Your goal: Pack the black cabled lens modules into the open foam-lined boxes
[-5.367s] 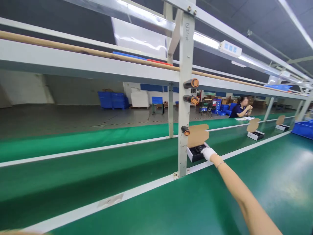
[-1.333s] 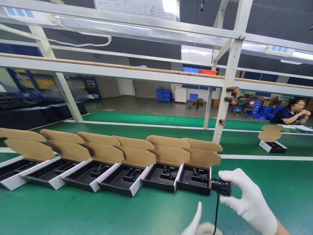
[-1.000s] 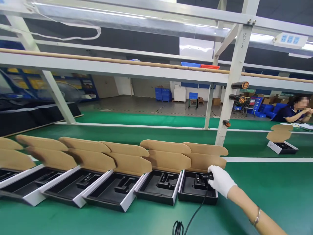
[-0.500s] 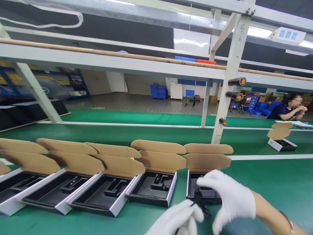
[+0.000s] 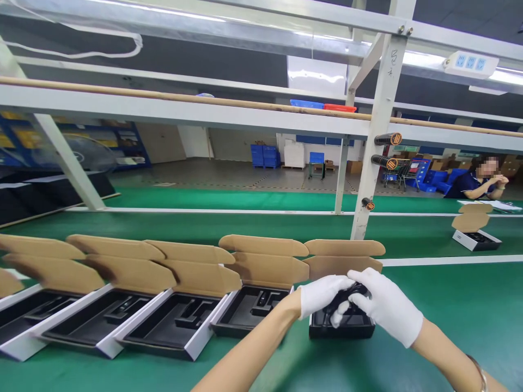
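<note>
Both of my hands wear white gloves and meet over the rightmost open box (image 5: 342,327) of a row on the green table. My left hand (image 5: 321,294) and my right hand (image 5: 388,307) have their fingers curled on a black corded device (image 5: 347,301), pressing it down into the box's black tray. The box's brown cardboard lid (image 5: 345,256) stands open behind my hands. Most of the device is hidden under my fingers.
Several more open boxes (image 5: 249,307) with black trays and brown lids line up to the left. A white frame post (image 5: 370,147) rises just behind. Another open box (image 5: 476,237) lies on the belt at far right, where a seated person (image 5: 474,182) works.
My left hand has come forward from the bottom edge to join the right over the rightmost box. The device and its cable have gone down into the tray.
</note>
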Demonstrator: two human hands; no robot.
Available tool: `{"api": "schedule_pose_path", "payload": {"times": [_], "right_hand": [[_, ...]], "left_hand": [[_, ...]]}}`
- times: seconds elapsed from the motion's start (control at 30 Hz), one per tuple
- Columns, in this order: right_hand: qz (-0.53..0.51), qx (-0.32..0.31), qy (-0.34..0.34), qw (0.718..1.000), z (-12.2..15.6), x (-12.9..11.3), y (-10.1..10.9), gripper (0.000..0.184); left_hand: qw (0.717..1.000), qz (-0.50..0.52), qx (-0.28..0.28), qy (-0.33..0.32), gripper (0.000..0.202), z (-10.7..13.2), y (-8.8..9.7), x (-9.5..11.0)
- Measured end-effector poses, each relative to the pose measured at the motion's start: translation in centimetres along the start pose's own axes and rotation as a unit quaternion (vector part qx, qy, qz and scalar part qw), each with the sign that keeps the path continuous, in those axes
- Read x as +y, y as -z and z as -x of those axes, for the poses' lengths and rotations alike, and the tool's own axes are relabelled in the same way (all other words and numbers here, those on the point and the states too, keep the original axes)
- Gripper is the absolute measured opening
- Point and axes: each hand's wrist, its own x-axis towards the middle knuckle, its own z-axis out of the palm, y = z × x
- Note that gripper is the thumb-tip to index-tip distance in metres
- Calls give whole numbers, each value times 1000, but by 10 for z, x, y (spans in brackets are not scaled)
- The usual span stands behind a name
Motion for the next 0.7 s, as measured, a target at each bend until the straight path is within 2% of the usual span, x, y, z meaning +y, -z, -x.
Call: {"api": "schedule_pose_path", "payload": {"times": [0.03, 0.1, 0.17, 0.27, 0.4, 0.57, 0.6, 0.7], "right_hand": [[42, -11, -1, 999, -1, 4, -1, 29], [104, -51, -20, 993, -4, 16, -6, 23], [137, -95, -49, 985, -7, 29, -17, 24], [139, -150, -61, 977, -10, 36, -40, 28], [158, -198, -6, 967, -14, 20, -64, 32], [268, -289, 1, 919, -25, -4, -64, 37], [266, -287, -2, 920, -27, -7, -63, 39], [193, -211, 31, 958, -23, -10, -68, 41]], "left_hand": [[999, -31, -29, 21, 34, -2, 2, -2], [991, -108, -54, 53, 34, -4, 9, -11], [980, -188, -35, 59, 38, -6, 18, -26], [952, -305, -10, 32, 31, -5, 29, -53], [908, -418, -21, 2, 23, 7, 32, -80], [853, -514, -58, -66, 40, 31, 26, -94], [843, -528, -64, -78, 46, 33, 24, -96], [820, -561, -64, -99, 60, 28, 16, -100]]}}
